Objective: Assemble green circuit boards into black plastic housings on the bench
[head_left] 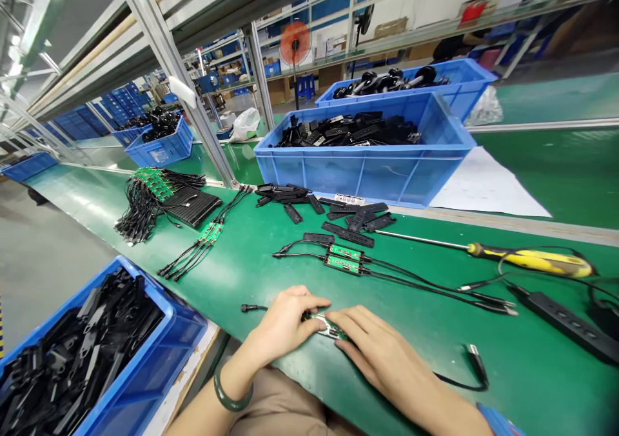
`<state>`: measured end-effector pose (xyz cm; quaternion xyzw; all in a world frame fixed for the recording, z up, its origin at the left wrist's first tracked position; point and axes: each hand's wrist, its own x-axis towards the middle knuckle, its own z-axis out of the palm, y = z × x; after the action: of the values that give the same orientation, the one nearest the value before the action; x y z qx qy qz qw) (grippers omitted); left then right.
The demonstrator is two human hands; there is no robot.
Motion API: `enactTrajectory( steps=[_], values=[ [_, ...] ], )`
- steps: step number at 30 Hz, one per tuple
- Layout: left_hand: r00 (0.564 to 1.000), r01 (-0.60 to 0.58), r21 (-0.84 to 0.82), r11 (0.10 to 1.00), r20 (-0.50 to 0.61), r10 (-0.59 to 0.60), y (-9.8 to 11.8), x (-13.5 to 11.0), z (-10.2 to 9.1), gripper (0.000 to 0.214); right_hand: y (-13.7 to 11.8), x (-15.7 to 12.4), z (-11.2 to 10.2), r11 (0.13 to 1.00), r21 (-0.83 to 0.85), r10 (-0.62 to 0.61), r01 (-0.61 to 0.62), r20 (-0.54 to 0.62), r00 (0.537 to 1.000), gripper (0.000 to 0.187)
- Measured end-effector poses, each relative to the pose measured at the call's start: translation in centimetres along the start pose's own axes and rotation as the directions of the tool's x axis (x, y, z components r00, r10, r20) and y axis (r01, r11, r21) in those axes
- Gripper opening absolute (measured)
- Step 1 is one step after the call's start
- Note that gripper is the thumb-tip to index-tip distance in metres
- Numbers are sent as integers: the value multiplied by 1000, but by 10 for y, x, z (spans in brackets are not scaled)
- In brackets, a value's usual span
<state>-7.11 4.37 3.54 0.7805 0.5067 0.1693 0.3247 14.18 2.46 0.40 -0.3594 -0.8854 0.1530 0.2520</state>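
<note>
Close to the bench's near edge, my left hand (289, 320) pinches one end of a small cabled circuit board (329, 327), with its thumb and fingers bent around it. On the other end press the fingers of my right hand (374, 342). Much of the board is covered by my fingers. Its short cable with a black connector (249, 307) comes out on the left, and a metal-tipped plug (476, 364) lies on the right. Just beyond my hands, two green circuit boards (344, 260) rest side by side in black shells, cables running both ways.
Loose black casing pieces (355, 220) lie before a blue bin (358, 171) of similar parts. A yellow-black screwdriver (532, 260) and black power strip (563, 320) are at right. Cabled boards (210, 233) lie left; another blue bin (167, 352) stands below the bench edge.
</note>
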Motion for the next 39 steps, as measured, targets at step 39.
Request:
enactTrajectory(
  steps=[39],
  values=[
    [822, -302, 818, 490, -37, 569, -6, -26, 21, 24, 4, -4, 20, 971, -229, -127, 75, -221, 967, 32]
  ],
)
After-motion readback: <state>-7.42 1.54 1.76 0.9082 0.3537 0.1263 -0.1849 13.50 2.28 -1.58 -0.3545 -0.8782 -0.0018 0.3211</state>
